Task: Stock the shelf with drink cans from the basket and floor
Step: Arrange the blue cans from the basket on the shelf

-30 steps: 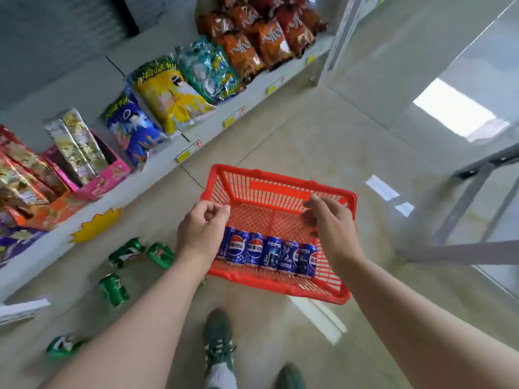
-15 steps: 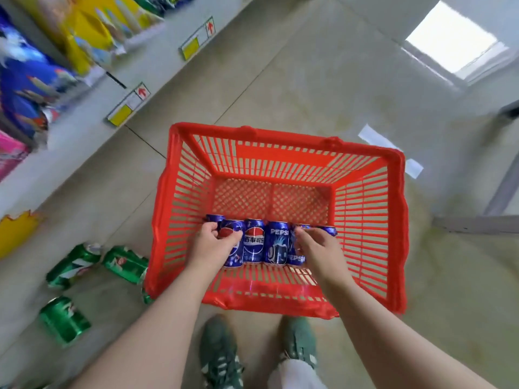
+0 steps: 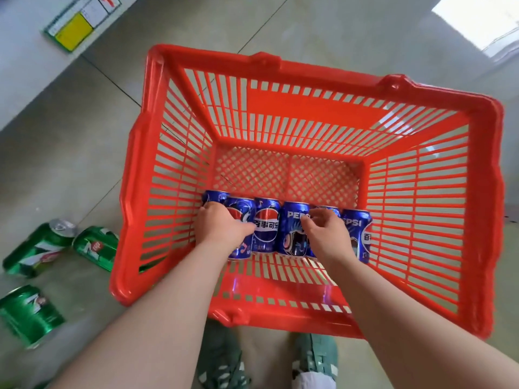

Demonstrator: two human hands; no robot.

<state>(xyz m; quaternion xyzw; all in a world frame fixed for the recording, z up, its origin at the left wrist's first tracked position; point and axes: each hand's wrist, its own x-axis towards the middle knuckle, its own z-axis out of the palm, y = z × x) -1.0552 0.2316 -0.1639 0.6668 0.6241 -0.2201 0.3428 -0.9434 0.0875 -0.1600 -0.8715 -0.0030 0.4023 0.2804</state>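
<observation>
A red plastic basket (image 3: 483, 192) stands on the floor below me. Several blue Pepsi cans (image 3: 266, 224) lie side by side along its near wall. My left hand (image 3: 220, 227) reaches into the basket and its fingers curl round a blue can (image 3: 243, 211) near the row's left end. My right hand (image 3: 325, 234) is curled over a blue can (image 3: 325, 209) toward the right of the row, mostly hiding it. Three green 7Up cans (image 3: 95, 244) lie on their sides on the floor left of the basket.
The white shelf edge with a yellow price tag (image 3: 73, 33) runs along the top left. My two green shoes (image 3: 222, 360) stand just behind the basket. Grey tiled floor (image 3: 323, 29) surrounds the basket, with a bright light patch at the top right.
The view has dropped closer over the basket. Both hands went from above the rim down onto the row of blue cans and closed round them.
</observation>
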